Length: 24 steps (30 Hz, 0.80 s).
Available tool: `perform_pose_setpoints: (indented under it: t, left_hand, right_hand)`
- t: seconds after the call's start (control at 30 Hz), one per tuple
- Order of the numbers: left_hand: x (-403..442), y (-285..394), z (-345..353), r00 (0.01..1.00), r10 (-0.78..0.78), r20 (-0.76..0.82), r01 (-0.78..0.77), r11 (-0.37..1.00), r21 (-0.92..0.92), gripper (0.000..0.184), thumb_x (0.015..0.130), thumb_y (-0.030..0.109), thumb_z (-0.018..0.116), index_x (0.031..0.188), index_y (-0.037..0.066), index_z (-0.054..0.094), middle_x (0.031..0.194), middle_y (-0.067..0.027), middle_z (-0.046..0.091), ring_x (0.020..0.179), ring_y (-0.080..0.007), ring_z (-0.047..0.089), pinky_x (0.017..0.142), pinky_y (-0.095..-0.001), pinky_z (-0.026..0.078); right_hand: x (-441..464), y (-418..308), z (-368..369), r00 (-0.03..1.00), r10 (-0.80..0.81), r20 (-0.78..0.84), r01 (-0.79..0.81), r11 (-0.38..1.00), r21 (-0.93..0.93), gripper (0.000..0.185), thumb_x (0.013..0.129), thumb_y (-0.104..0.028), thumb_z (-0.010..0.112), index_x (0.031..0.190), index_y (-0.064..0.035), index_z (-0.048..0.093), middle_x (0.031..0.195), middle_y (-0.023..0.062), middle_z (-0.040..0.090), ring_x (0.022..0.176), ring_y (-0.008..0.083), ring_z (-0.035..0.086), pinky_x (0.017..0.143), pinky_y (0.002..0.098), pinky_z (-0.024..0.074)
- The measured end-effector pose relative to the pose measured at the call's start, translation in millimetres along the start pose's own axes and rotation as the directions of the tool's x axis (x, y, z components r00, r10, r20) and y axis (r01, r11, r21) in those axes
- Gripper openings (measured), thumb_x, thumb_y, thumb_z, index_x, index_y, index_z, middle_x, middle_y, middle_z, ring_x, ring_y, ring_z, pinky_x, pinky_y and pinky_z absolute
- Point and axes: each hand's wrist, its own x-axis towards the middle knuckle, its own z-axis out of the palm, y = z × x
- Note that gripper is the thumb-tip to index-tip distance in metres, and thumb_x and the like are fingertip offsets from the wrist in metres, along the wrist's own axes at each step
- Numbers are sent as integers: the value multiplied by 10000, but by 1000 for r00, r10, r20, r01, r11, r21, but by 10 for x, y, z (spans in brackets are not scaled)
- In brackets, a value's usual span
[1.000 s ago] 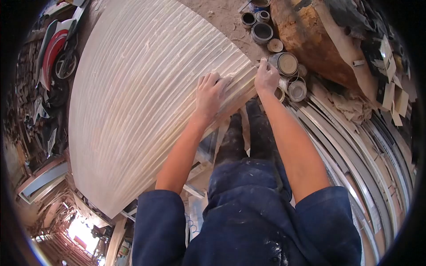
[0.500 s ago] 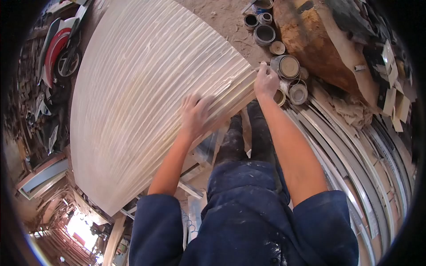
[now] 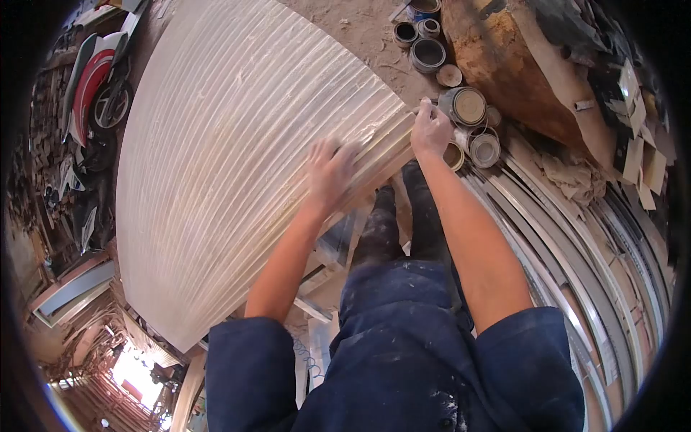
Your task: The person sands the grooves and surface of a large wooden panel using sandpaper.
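A large pale panel (image 3: 216, 158), ridged lengthwise and dusty white, spreads out in front of me. My left hand (image 3: 331, 173) is on its ridged face near the close edge. Motion smears its fingers, and anything beneath the palm is hidden. At the right corner of the panel, my right hand (image 3: 432, 131) is closed on the edge, thumb on top. White dust coats both hands.
Beyond my right hand stand several paint cans (image 3: 464, 106). Long metal strips (image 3: 547, 248) lie to the right, below a big brown wooden piece (image 3: 504, 72). A red and white motorbike part (image 3: 93, 90) is at the far left.
My left hand has slid a little up and to the right across the ridges. The right hand stays at the panel's corner.
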Motion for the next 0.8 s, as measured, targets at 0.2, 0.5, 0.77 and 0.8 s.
perform_pose_setpoints:
  t: [0.2,0.5,0.77,0.8]
  left_hand:
    - [57,-3,-40,999,44,-25,-46,998,-49,226,818,72,727,1031,139,757,853,-71,561,826,-286,571,802,-426,455]
    - [747,243,370,992,107,-70,-114,987,-109,247,801,113,743,1046,143,746,875,-62,574,861,-286,578,839,-408,454]
    - [-337,-238,-261,998,48,48,-50,998,43,248,821,105,739,1059,171,743,882,-63,564,854,-278,571,812,-406,451]
    - [-270,-194,-217,998,49,48,-51,998,37,248,821,105,739,1059,171,743,882,-63,564,854,-278,571,812,-406,451]
  right_hand:
    - [-30,-56,-53,1000,17,4,-17,998,-59,525,986,-442,493,851,15,714,891,251,707,921,442,663,861,498,488]
    - [-44,-49,-39,1000,-12,-6,11,999,-50,525,989,-446,487,889,8,731,932,256,717,950,462,650,897,502,472]
    - [-5,12,-5,1000,8,17,-7,999,-51,507,996,-423,484,881,8,726,921,255,713,923,458,651,864,507,480]
    - [-15,26,-19,1000,9,14,-8,998,-56,507,996,-423,484,881,8,726,921,255,713,923,458,651,864,507,480]
